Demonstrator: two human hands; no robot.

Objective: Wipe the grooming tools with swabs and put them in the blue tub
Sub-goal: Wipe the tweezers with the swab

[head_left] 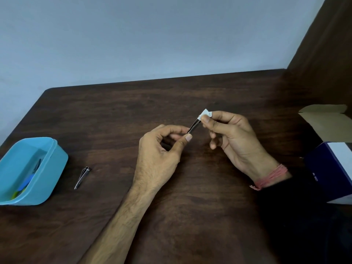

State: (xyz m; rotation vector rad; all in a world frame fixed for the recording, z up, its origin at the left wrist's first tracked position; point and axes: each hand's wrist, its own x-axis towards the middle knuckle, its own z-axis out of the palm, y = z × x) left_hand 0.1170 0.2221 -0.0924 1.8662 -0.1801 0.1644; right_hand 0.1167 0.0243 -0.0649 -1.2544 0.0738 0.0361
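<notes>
Pinching with my left hand, I am holding the tweezers between thumb and forefinger, with the other fingers curled under; the dark tool is slanting up toward 1 o'clock. My right hand is gripping a white swab between thumb and forefinger, and the swab is touching the upper tip of the tweezers. The remaining right fingers are hanging loosely curled below. Both hands are hovering above the table, near its middle. A pink thread band is sitting around my right wrist, just ahead of a dark sleeve.

At 9 o'clock from my left hand, a clipper is lying flat on the wood. Farther toward 9 o'clock, the tub is standing at the table's left edge, holding blue and green items I cannot identify. At 3 o'clock, a box is sitting at the right edge, with an open cardboard flap behind it.
</notes>
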